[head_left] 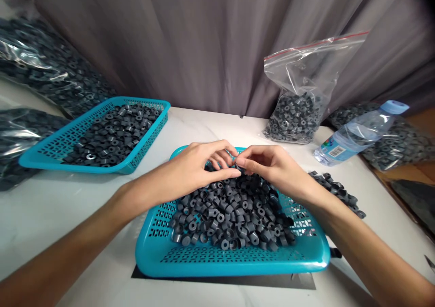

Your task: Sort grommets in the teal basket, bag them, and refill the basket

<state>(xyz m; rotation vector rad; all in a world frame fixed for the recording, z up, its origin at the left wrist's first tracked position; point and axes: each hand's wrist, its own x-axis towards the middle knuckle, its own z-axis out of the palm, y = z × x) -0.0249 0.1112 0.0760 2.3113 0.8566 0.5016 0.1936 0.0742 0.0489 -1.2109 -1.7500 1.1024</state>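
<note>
Both hands meet over the far part of a turquoise plastic basket [234,268] heaped with small dark grey plastic ring-shaped pieces [234,211]. My right hand [268,162] pinches one such piece between thumb and forefinger; the fingers mostly hide it. My left hand [207,164] comes in from the other side, its fingers curved and its thumb apart from them. The left thumb tip is close to the pinched piece; whether it touches cannot be made out. The piles lie just below both hands.
Another turquoise basket [125,166] of grey pieces stands left, beside large filled bags [50,66]. A zip bag [299,112] and a water bottle [360,134] stand at the back right. Loose pieces [340,193] lie right of the near basket. A grey curtain [204,48] hangs behind.
</note>
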